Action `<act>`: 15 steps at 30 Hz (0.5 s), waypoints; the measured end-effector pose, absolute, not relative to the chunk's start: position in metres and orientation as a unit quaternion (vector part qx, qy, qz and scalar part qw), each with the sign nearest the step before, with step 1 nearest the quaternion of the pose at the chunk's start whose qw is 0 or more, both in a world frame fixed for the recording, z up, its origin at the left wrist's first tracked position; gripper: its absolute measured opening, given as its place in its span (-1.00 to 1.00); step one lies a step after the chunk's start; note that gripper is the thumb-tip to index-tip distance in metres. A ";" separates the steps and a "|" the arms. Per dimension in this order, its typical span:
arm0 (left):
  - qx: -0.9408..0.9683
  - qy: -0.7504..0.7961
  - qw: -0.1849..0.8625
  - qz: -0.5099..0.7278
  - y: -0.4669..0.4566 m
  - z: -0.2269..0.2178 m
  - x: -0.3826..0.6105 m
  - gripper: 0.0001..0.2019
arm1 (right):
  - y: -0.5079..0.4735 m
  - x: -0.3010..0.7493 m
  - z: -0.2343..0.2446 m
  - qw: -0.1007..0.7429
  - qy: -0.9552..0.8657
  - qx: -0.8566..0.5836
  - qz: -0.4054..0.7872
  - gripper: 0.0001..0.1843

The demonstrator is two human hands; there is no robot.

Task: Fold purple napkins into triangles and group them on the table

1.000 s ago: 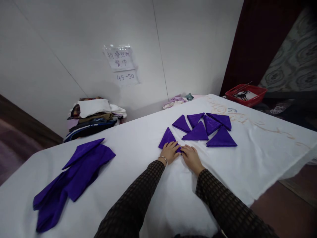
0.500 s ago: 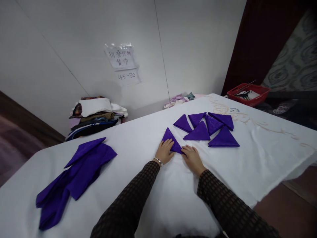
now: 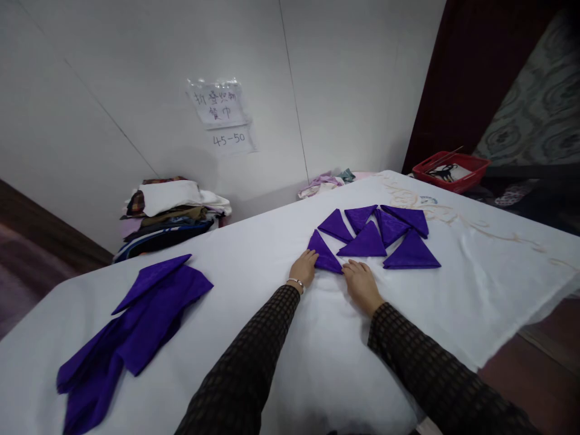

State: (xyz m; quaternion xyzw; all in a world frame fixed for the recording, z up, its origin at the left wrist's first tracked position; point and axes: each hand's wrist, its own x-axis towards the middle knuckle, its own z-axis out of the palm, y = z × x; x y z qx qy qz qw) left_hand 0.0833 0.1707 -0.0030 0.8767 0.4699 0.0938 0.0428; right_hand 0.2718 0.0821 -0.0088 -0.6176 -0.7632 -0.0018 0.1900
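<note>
A purple napkin folded into a triangle point(image 3: 323, 253) lies on the white tablecloth point(image 3: 254, 272). My left hand point(image 3: 303, 267) rests flat at its left edge, fingers stretched out and touching the cloth. My right hand point(image 3: 361, 283) lies flat just right of its lower corner, fingers spread. Right beyond it sits a cluster of several folded purple triangles point(image 3: 378, 234). A heap of unfolded purple napkins point(image 3: 136, 317) lies at the left of the table.
A stack of mixed folded fabrics point(image 3: 170, 211) sits against the wall at the back left. Some crumpled pastel cloths point(image 3: 324, 182) lie at the table's far edge. A red basket point(image 3: 451, 171) stands at the back right. Paper signs point(image 3: 220, 115) hang on the wall.
Both hands have slid the folded triangle forward and to the right, so it now lies next to the cluster of folded triangles.
</note>
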 end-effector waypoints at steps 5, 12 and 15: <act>0.876 0.471 0.052 0.092 0.177 -0.005 0.091 -0.49 | 0.088 0.277 -0.015 0.208 -0.746 -0.633 0.003 -0.68; 0.867 0.484 0.058 0.101 0.171 -0.005 0.089 -0.50 | 0.089 0.276 -0.016 0.201 -0.746 -0.635 0.011 -0.68; 0.866 0.484 0.066 0.104 0.166 -0.002 0.086 -0.50 | 0.087 0.275 -0.015 0.202 -0.748 -0.632 0.014 -0.69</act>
